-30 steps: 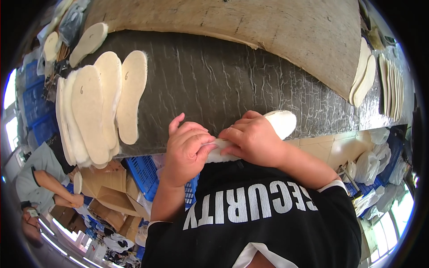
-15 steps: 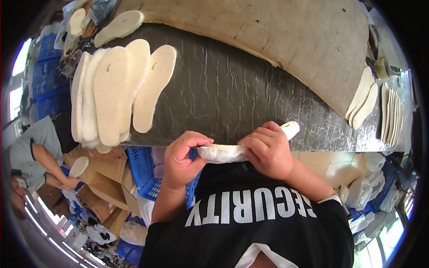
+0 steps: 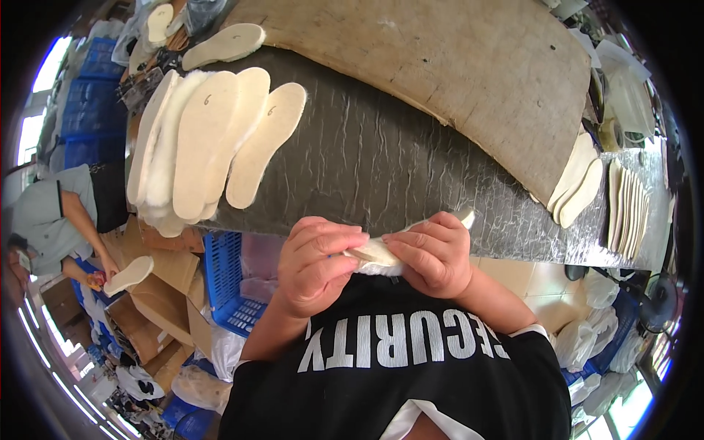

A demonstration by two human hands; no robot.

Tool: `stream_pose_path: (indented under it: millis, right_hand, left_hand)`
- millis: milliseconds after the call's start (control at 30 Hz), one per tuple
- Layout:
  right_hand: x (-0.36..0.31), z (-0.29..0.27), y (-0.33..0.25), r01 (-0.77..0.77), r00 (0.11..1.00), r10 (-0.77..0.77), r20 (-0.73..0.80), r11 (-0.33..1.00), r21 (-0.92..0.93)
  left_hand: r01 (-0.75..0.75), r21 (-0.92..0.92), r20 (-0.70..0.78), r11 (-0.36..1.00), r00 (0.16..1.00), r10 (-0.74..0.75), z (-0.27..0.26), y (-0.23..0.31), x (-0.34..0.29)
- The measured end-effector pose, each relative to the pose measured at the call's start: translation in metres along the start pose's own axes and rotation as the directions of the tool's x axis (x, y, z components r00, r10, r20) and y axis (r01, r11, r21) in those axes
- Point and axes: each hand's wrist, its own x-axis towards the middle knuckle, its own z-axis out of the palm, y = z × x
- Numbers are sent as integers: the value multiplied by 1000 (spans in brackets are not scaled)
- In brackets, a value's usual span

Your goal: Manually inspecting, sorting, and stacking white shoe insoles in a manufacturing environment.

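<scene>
Between my two hands, at the near edge of the table, is a cream insole with white fluffy pile on its underside. My left hand pinches one end of it between thumb and fingers. Farther along, my right hand grips it, and the far tip sticks out past the knuckles. My fingers cover much of the insole. To the left on the dark table lies a pile of fleece-backed insoles, with one insole at its right side.
A large brown board covers the table's far part. At the right are two loose insoles and an upright row of insoles. A blue crate and cardboard box stand below left, where a co-worker holds an insole.
My left fingers have closed in over the insole's end, and the insole has turned to show more of its cream face. The view has shifted slightly. The co-worker's insole has tilted.
</scene>
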Motion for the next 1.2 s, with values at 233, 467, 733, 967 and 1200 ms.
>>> stream_pose_path:
  millis: [233,467,733,967,1200]
  right_hand:
    - [5,6,-1,146,969,-204,-141,929,-340]
    - [3,21,-4,143,990,-143,13,985,-92]
    - [12,18,24,-572,803,478,356,449,687]
    - [30,17,26,-683,660,609,441,242,689]
    - [50,27,54,-676,659,646,386,282,681]
  left_hand:
    - [568,-575,112,588,767,-632,19,28,-27]
    - [672,-394,-113,628,642,-758,31,22,-30]
    - [648,-239,-156,723,709,-688,17,16,-22]
    - [608,-387,-137,694,706,-695,19,-9,-2]
    - [469,-581,-156,666,739,-656,14,-52,37]
